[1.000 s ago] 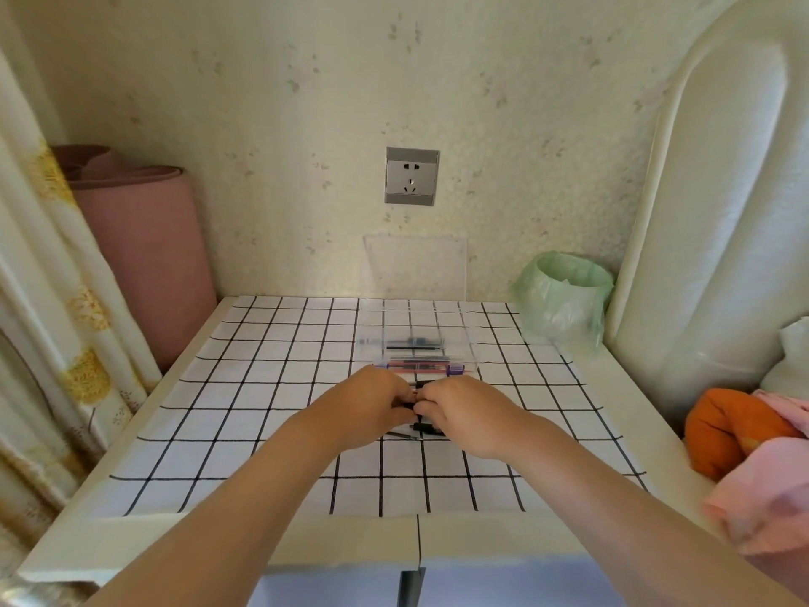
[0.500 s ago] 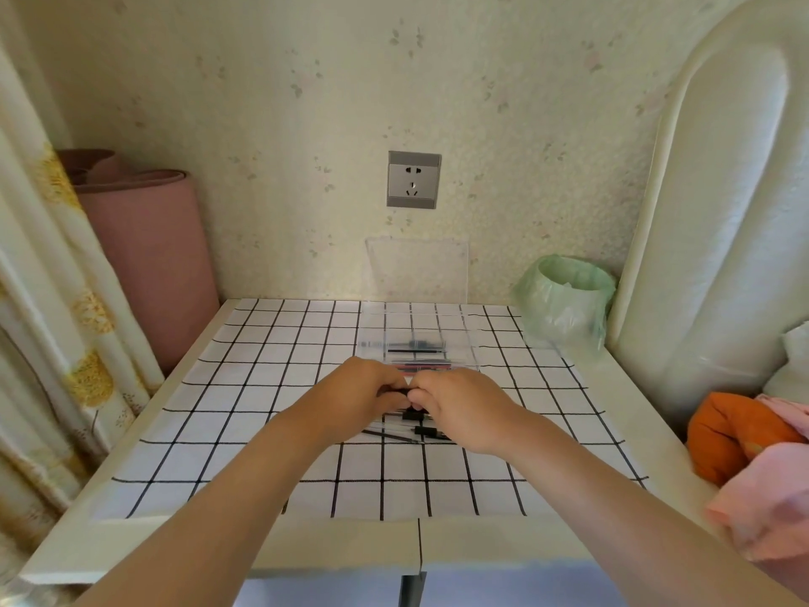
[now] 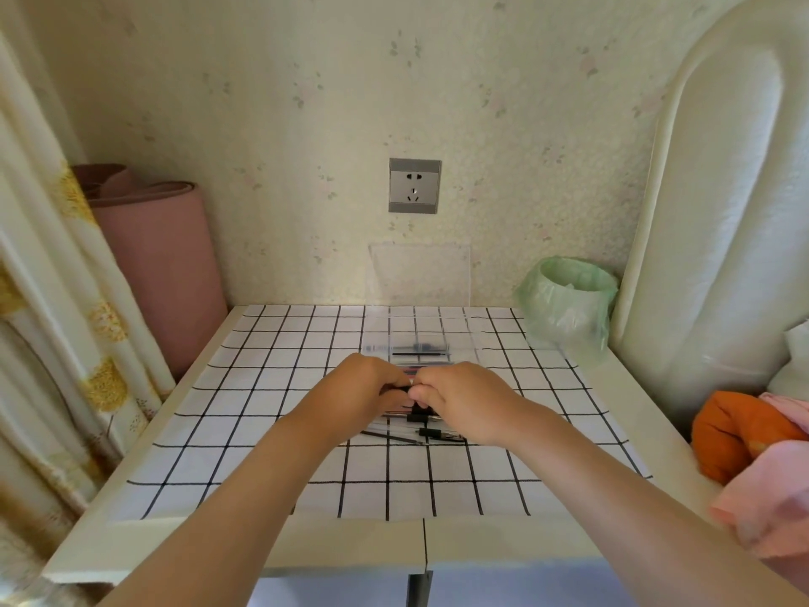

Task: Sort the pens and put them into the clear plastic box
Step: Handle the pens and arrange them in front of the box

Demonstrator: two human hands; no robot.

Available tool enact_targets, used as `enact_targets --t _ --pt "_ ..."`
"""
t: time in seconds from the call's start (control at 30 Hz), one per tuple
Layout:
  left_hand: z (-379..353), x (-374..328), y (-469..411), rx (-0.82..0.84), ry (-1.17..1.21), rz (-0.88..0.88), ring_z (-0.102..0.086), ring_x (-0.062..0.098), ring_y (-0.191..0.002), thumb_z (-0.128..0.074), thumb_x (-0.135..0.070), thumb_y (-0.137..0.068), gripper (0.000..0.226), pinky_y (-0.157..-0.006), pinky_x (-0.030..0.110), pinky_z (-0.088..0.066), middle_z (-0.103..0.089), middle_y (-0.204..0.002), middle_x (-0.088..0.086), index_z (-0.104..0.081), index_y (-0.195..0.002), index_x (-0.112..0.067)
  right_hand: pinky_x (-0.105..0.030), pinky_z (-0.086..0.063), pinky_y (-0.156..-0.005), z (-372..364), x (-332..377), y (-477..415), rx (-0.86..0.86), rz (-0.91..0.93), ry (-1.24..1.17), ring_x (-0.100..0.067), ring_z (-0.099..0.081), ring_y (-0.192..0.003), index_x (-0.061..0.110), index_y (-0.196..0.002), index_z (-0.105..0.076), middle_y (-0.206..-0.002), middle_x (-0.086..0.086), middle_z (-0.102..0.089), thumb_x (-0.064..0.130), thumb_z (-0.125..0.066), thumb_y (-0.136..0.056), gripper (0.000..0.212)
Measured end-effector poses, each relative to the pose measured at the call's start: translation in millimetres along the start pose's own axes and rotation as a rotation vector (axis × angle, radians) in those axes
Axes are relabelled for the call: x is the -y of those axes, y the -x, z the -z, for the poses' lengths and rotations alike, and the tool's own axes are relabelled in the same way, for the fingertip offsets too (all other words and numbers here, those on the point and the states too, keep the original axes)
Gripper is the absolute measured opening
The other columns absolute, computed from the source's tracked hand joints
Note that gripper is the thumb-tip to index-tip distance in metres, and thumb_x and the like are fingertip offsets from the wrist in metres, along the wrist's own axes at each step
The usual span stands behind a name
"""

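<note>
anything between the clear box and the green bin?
Head view: only bare checked cloth between the clear box and green bin.

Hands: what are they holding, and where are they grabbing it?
Both the left hand and right hand pinch a dark pen between them, one at each end.

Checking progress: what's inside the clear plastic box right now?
The clear plastic box holds several pens lying lengthwise. Its near edge is covered by the left hand and right hand.

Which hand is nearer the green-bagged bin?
Right. The right hand is mid-table, on the green-bagged bin's side; the left hand sits just beyond it, farther away.
</note>
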State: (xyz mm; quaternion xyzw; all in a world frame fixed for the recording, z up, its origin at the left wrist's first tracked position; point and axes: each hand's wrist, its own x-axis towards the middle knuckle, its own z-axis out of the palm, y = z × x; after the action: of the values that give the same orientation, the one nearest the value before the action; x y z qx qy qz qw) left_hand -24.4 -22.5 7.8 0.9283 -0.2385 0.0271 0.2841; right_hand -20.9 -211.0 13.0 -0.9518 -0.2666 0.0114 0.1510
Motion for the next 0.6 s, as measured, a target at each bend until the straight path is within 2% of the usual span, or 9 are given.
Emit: enact_targets --t 0.1,0.2,0.27,0.33,0.4,0.47,0.6 --pt "0 4 3 -0.027 0.011 0.021 -0.051 0.001 -0.056 -0.067 -0.029 -0.091 0.009 -0.054 0.013 -0.037 -0.057 -0.064 -0.013 -0.076 -0.095 -0.029 -0.028 -0.038 -0.060 -3 1 0 -0.019 0.022 -0.016 -0.014 -0.055 -0.073 0.021 -0.096 -0.063 -0.079 0.006 -0.062 0.041 -0.037 -0.103 0.033" --pt "-2 7 3 0.001 -0.058 0.086 -0.051 0.004 -0.059 -0.065 -0.030 -0.092 0.010 -0.054 0.014 -0.035 -0.059 -0.069 -0.009 -0.073 -0.096 -0.025 -0.031 -0.041 -0.066 -2 -4 2 -0.007 -0.030 -0.003 -0.014 -0.056 -0.083 0.026 -0.111 -0.060 -0.093 0.009 -0.063 0.044 -0.033 -0.103 0.033" --pt "-4 10 2 0.028 -0.090 0.133 -0.052 0.006 -0.061 -0.063 -0.031 -0.093 0.012 -0.055 0.017 -0.037 -0.061 -0.074 -0.007 -0.072 -0.099 -0.025 -0.031 -0.043 -0.071 0 -15 5 0.020 -0.088 -0.001 -0.013 -0.056 -0.088 0.027 -0.118 -0.059 -0.101 0.010 -0.061 0.034 -0.035 -0.103 0.029" --pt "-5 11 2 0.051 -0.110 0.168 -0.057 0.008 -0.068 -0.062 -0.032 -0.094 0.015 -0.061 0.021 -0.045 -0.064 -0.083 -0.006 -0.070 -0.105 -0.027 -0.031 -0.047 -0.081 0 -31 8 0.060 -0.142 -0.020 -0.015 -0.057 -0.094 0.024 -0.117 -0.062 -0.111 0.006 -0.058 0.024 -0.035 -0.103 0.030" --pt "-8 10 0 0.069 -0.105 0.176 -0.059 0.009 -0.077 -0.060 -0.033 -0.095 0.017 -0.070 0.024 -0.050 -0.064 -0.093 -0.007 -0.067 -0.111 -0.032 -0.029 -0.046 -0.084 -3 -46 10 0.086 -0.187 -0.017 -0.017 -0.056 -0.092 0.023 -0.113 -0.066 -0.111 0.003 -0.049 0.021 -0.037 -0.104 0.030" --pt "-12 9 -2 0.103 -0.092 0.157 -0.057 0.008 -0.080 -0.060 -0.032 -0.095 0.019 -0.071 0.022 -0.047 -0.061 -0.096 -0.008 -0.064 -0.114 -0.035 -0.025 -0.042 -0.078 -8 -57 11 0.093 -0.211 0.008 -0.014 -0.053 -0.086 0.024 -0.111 -0.069 -0.106 0.003 -0.044 0.021 -0.043 -0.103 0.028" --pt "-20 7 -5 0.187 -0.109 0.128 -0.055 0.007 -0.083 -0.060 -0.031 -0.095 0.019 -0.072 0.022 -0.045 -0.060 -0.097 -0.011 -0.065 -0.112 -0.034 -0.025 -0.040 -0.080 -15 -70 14 0.092 -0.263 0.046 -0.014 -0.054 -0.094 0.026 -0.123 -0.063 -0.101 0.008 -0.050 0.022 -0.054 -0.098 0.027"
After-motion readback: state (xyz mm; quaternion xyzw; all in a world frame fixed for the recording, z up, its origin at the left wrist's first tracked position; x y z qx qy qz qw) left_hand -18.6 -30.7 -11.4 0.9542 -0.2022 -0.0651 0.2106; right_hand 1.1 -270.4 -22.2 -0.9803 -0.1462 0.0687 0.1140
